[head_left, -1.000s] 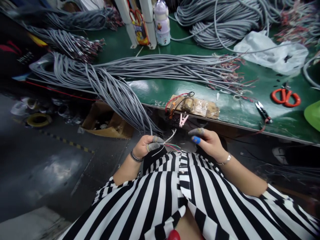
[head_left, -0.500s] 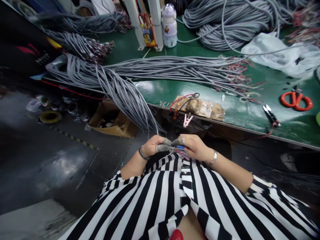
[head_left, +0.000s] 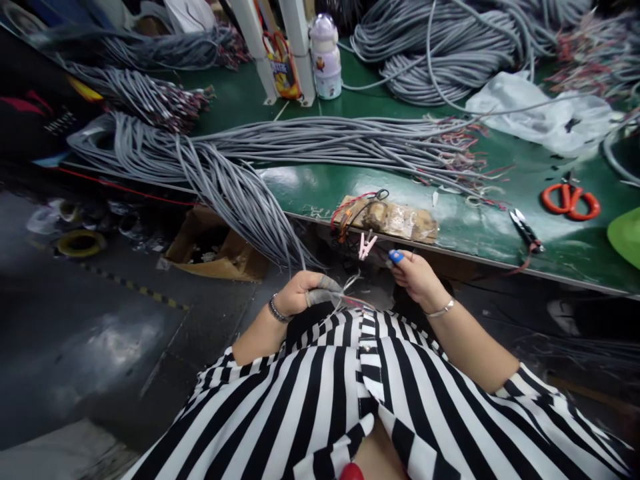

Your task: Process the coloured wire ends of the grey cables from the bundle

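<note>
Cable end (head_left: 357, 303) pinched in left hand (head_left: 303, 293), right hand (head_left: 417, 279) apart

The left hand grips the cable end between thumb and forefinger, both in grey covers, in front of the striped shirt (head_left: 320, 367). Thin coloured wires and whitish strands fan out from the grip towards the right hand. That hand is raised to the other side, its fingers curled in and its thumb (capped in bright blue) pressed near them; whether it holds anything, I cannot tell.

Just beyond the hands, a pink clip (head_left: 367, 247) sits by the counter (head_left: 295, 190) edge, next to a wooden block (head_left: 400, 220) with wires at its left end. A grey cable bundle (head_left: 245, 200) droops over the edge towards the left hand. On the counter to the right lie small snips (head_left: 526, 231) and orange-handled cutters (head_left: 570, 201). Farther back, a lilac bottle (head_left: 326, 60) stands upright left of a large heap of coiled cable (head_left: 445, 53).
</note>
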`<action>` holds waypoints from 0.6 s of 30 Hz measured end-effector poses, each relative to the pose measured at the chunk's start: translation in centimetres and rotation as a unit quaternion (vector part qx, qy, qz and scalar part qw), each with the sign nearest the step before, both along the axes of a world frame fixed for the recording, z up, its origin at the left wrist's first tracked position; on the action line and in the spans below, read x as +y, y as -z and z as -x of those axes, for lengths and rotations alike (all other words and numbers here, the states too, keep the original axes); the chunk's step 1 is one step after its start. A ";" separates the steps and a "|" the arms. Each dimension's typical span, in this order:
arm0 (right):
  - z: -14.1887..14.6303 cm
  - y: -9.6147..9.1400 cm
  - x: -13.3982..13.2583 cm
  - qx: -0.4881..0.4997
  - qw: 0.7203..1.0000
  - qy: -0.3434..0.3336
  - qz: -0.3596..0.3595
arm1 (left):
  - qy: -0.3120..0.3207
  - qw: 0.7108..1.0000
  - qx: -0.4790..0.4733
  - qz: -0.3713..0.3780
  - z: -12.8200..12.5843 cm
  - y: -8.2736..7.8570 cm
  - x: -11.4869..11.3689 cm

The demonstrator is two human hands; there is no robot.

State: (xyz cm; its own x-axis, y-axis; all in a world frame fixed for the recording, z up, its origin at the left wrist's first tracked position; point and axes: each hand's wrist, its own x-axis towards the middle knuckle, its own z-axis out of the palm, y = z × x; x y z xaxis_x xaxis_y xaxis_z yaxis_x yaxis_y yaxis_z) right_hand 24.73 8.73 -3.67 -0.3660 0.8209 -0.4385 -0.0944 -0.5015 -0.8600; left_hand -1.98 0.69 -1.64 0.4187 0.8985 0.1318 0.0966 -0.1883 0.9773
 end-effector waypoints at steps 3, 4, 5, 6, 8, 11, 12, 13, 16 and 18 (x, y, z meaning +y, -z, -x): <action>0.0 0.4 -0.1 0.038 0.999 -0.035 0.004 | -0.106 0.994 -0.026 -0.009 -0.3 0.5 0.2; 0.3 0.4 -0.1 0.047 0.998 -0.046 0.004 | -0.136 0.990 -0.036 -0.010 -0.5 0.7 0.4; 0.7 0.3 -0.1 0.055 0.997 -0.053 0.003 | -0.159 0.986 -0.047 -0.009 -0.8 0.8 0.7; 1.1 0.2 0.1 0.062 0.996 -0.057 0.001 | -0.177 0.982 -0.060 -0.007 -1.1 0.8 1.1; 2.2 -0.1 0.6 0.074 0.996 -0.059 -0.002 | -0.200 0.976 -0.083 -0.004 -1.8 0.8 2.1; 3.6 -0.8 1.5 0.093 0.994 -0.053 -0.014 | -0.209 0.975 -0.077 -0.007 -2.8 0.8 3.7; 3.9 -0.9 1.7 0.100 0.994 -0.046 -0.021 | -0.205 0.977 -0.064 -0.007 -3.1 0.9 4.2; 4.1 -1.0 1.8 0.106 0.993 -0.038 -0.026 | -0.198 0.979 -0.051 -0.005 -3.3 1.1 4.5; 4.4 -0.8 2.1 0.114 0.993 -0.012 -0.025 | -0.179 0.983 -0.028 0.012 -3.7 1.9 4.9; 4.5 -0.6 2.2 0.115 0.993 -0.012 -0.014 | -0.170 0.985 -0.031 0.027 -3.7 2.3 4.9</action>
State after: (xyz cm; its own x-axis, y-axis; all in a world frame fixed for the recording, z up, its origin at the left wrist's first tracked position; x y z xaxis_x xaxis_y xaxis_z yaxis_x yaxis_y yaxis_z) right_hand 20.20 10.97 -3.09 -0.4736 0.8212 -0.3183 -0.2784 -0.4825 -0.8305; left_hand 1.69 5.58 -3.97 0.0859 0.9917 0.0958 0.0844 -0.1030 0.9911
